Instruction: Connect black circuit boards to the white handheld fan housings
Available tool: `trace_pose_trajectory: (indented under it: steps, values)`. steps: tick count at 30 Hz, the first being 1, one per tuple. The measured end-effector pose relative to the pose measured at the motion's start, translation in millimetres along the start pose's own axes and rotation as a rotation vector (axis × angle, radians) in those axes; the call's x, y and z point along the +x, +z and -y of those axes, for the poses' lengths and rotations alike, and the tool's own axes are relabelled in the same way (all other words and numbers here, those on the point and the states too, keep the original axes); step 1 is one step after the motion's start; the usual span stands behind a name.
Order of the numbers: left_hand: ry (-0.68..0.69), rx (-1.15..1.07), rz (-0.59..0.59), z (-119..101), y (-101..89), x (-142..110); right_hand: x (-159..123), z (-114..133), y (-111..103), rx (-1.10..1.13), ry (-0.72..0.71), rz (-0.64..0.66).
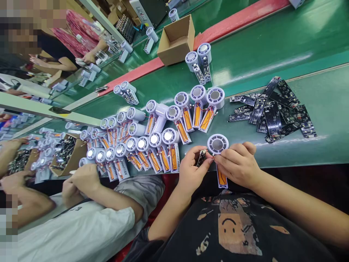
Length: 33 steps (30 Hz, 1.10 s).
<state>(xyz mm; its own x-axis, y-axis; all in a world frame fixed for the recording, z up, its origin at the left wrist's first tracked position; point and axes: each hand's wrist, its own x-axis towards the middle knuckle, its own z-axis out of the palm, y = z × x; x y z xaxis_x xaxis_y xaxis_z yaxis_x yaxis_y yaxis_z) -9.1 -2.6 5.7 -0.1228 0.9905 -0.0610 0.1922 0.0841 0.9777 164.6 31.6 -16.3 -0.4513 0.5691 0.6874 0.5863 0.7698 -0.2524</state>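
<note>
Between the fingers of my left hand (189, 169) is a small black circuit board (201, 158), held upright. My right hand (240, 165) grips a pale lavender handheld fan (217, 144) just below its round head. The fan's handle hangs down past the table edge, and an orange battery (222, 178) shows in it. Thumb and fingertips of both hands meet near the fan's neck; thin wires there are mostly hidden. To the right lies a loose pile of black circuit boards (272, 116). Several fans with orange batteries (186, 118) rest on the table to the left.
Beyond the hands runs a green conveyor (272, 47) with a red strip (240, 20). An open cardboard box (177, 43) sits across it, near two fans with boards fitted (200, 65). At left, a co-worker's hands (84, 178) are close to more fans and a box of dark parts (71, 154).
</note>
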Motion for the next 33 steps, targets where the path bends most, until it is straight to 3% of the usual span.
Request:
trace_pose_trajectory:
  steps: [7,11,16,20,24,26,29,31,33]
  values:
    - [-0.085,-0.089,-0.004,1.7,2.4,6.8,-1.1,-4.4,-1.3,0.014,-0.06,0.037]
    - [-0.123,-0.125,0.057,1.3,1.4,8.8,-0.6,-5.6,0.2,0.086,-0.039,0.046]
    - [0.059,-0.107,0.027,-3.3,3.2,5.3,3.3,-5.4,1.5,0.178,0.097,-0.02]
    - [0.134,-0.081,0.111,-3.7,7.2,4.2,5.5,-5.6,1.1,0.199,0.064,-0.013]
    - [0.151,-0.026,0.012,0.8,0.6,4.8,5.3,-7.1,0.6,0.251,0.131,-0.019]
    - [0.13,0.09,0.056,1.5,-7.6,3.8,5.3,-7.3,0.6,0.289,0.202,-0.023]
    - [0.076,0.275,0.256,0.9,-17.9,0.2,6.3,-5.3,0.5,0.286,0.246,-0.028]
    - [-0.02,0.192,0.296,1.9,-18.8,-3.0,7.7,-3.1,0.2,0.246,0.23,-0.034]
    - [-0.137,-0.022,0.257,4.8,-15.2,-6.2,9.7,-0.8,-0.4,0.196,0.206,-0.041]
